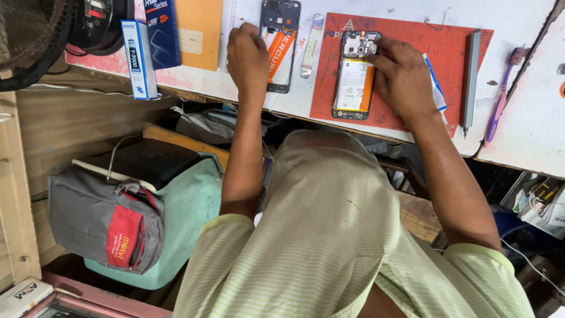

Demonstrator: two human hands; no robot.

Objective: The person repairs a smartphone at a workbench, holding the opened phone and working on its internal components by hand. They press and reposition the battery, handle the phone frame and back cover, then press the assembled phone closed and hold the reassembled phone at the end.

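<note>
Two hands worked on opened phones at the white worktop [524, 118].

The red mat [412, 65] lay under the right hand [403, 79]; an opened phone with orange battery [355, 75] sat on it, left of that grip, whose fingertips pressed the phone's top end, fingers bent, nothing enclosed. The left hand [247, 59] rested curled on a second black phone frame [278, 44], which lay off the mat; whether its grip held anything could not be told. A grey pen-like tool [470, 76] and a purple toothbrush [503, 97] lay right of the right hand.
</note>
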